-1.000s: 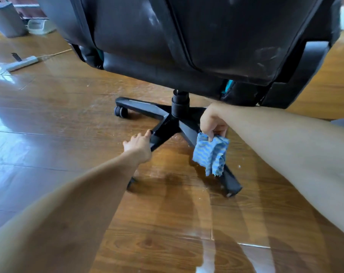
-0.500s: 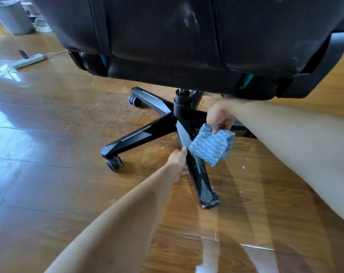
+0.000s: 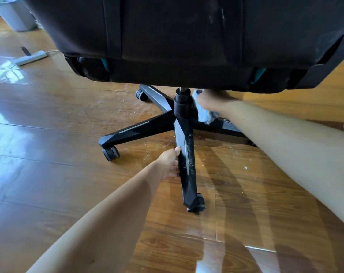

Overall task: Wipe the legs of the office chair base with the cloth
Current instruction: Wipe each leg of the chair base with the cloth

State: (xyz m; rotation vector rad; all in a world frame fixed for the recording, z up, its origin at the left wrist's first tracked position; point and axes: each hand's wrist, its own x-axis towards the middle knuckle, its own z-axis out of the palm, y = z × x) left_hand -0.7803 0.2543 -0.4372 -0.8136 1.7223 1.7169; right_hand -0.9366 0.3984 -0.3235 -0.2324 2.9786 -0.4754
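Observation:
A black star-shaped chair base stands on the wooden floor under a black seat. One dusty leg points toward me, ending in a caster. My left hand grips this leg at its left side, near the middle. My right hand, blurred, presses the blue cloth against the hub just right of the central column, above a leg that runs off to the right. Most of the cloth is hidden under the hand.
A grey bin stands at the far left, with a white power strip on the floor near it. Another caster sits at the left leg's end. White specks lie on the floor around the base.
My right hand has carried the cloth up and back from beside the near leg to the hub beside the column. My left hand stays on the near leg.

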